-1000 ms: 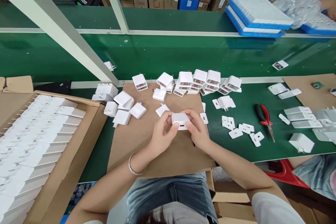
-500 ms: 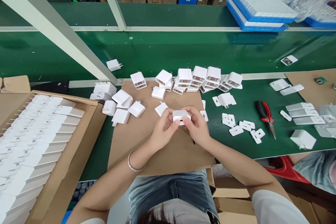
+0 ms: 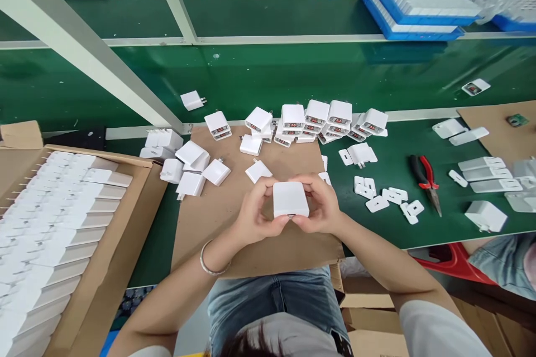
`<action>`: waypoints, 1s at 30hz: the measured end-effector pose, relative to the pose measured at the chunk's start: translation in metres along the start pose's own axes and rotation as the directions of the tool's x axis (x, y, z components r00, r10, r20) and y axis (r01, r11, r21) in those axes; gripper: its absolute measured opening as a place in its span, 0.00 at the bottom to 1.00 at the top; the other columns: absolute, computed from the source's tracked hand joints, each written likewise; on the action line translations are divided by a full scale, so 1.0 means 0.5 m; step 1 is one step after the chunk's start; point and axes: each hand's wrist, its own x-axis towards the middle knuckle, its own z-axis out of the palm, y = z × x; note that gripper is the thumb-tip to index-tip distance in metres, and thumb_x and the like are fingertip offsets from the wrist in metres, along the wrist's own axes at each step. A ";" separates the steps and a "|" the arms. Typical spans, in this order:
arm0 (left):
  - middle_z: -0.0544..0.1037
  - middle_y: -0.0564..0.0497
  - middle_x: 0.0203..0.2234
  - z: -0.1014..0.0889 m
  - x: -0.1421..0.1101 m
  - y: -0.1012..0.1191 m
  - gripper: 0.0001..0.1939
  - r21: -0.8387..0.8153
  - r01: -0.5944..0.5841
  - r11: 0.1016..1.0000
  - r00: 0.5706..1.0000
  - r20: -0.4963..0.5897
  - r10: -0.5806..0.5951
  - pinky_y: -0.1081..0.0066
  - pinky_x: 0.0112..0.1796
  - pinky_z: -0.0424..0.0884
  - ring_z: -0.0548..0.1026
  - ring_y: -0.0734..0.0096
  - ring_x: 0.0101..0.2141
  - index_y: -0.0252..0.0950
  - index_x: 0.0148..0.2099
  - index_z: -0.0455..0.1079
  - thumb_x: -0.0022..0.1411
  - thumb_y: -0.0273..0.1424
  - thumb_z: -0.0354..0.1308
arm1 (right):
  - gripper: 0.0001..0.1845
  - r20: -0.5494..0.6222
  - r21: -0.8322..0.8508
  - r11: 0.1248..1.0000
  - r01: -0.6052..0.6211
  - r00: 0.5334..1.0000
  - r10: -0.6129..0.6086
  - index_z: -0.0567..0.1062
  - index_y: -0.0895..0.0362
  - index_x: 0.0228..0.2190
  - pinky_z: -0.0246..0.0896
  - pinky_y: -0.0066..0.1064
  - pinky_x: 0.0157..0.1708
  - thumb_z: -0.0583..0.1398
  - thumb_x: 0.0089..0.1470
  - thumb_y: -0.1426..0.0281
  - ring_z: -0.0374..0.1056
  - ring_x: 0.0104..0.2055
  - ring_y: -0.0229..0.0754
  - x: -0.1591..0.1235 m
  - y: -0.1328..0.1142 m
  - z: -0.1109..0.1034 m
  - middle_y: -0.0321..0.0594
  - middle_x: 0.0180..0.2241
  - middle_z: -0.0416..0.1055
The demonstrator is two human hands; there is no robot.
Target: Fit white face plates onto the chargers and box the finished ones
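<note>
A white charger [image 3: 290, 199] is held between both hands above the brown cardboard sheet [image 3: 251, 259], its broad flat face turned up. My left hand [image 3: 257, 212] grips its left side, with the thumb at the near edge. From the other side my right hand [image 3: 320, 204] closes on it, thumb also at the near edge. Just beyond the left fingers lies another white charger [image 3: 258, 170]. Farther back stand stacked chargers [image 3: 293, 117] whose open ends show parts inside. Small white cover plates [image 3: 377, 203] lie to the right of my right hand.
A cardboard box [image 3: 142, 201] filled with rows of white chargers stands at left, beside a pile of loose chargers [image 3: 190, 155]. Red-and-black pliers [image 3: 425, 178] lie at right, near more white casings [image 3: 486, 216]. Blue trays [image 3: 410, 28] sit on the back shelf. Another person's leg [image 3: 502, 262] shows at far right.
Both hands have turned the charger, so its broad face now shows instead of its narrow end with a slot. The fingers have spread wider around it. The whole view has shifted slightly.
</note>
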 end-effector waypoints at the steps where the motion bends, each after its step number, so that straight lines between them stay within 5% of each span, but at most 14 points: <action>1: 0.79 0.48 0.39 0.001 -0.001 0.000 0.26 0.023 -0.024 0.999 1.000 -0.002 0.024 0.66 0.37 0.74 0.78 0.65 0.36 0.41 0.54 0.62 0.62 0.48 0.64 | 0.30 -0.002 -0.001 1.000 0.025 1.000 -0.025 0.67 0.52 0.53 0.63 0.29 0.22 0.66 0.55 0.52 0.68 0.27 0.38 0.000 0.000 0.000 0.40 0.37 0.76; 6: 0.78 0.49 0.38 -0.002 0.000 -0.002 0.26 0.148 -0.103 0.984 0.994 -0.026 0.108 0.69 0.34 0.74 0.79 0.67 0.35 0.41 0.55 0.61 0.62 0.46 0.64 | 0.30 0.013 -0.044 0.997 0.062 0.998 -0.061 0.66 0.52 0.56 0.67 0.31 0.25 0.64 0.58 0.52 0.72 0.33 0.42 -0.002 0.002 -0.001 0.44 0.43 0.75; 15: 0.77 0.49 0.40 -0.004 0.001 0.003 0.25 0.335 -0.103 0.936 0.991 -0.047 0.126 0.67 0.37 0.76 0.79 0.64 0.37 0.40 0.56 0.62 0.61 0.42 0.64 | 0.25 0.029 -0.036 0.998 -0.055 0.998 0.056 0.68 0.50 0.52 0.71 0.35 0.34 0.62 0.61 0.50 0.74 0.41 0.46 -0.002 -0.001 -0.003 0.44 0.46 0.75; 23: 0.76 0.42 0.50 -0.044 0.034 0.018 0.21 0.298 0.040 0.954 0.991 0.112 -0.076 0.60 0.50 0.74 0.76 0.58 0.49 0.40 0.60 0.63 0.70 0.42 0.58 | 0.25 0.018 -0.051 0.968 -0.247 0.969 0.248 0.67 0.50 0.52 0.68 0.34 0.35 0.65 0.60 0.53 0.71 0.40 0.44 0.010 0.000 -0.010 0.42 0.45 0.73; 30: 0.78 0.45 0.44 -0.086 0.060 0.039 0.26 0.487 -0.058 0.871 0.986 0.166 -0.027 0.60 0.47 0.70 0.73 0.58 0.44 0.40 0.55 0.70 0.65 0.54 0.59 | 0.28 0.177 -0.161 0.979 -0.121 0.973 0.149 0.63 0.50 0.57 0.68 0.35 0.33 0.64 0.61 0.53 0.68 0.35 0.42 0.018 0.009 -0.036 0.44 0.47 0.73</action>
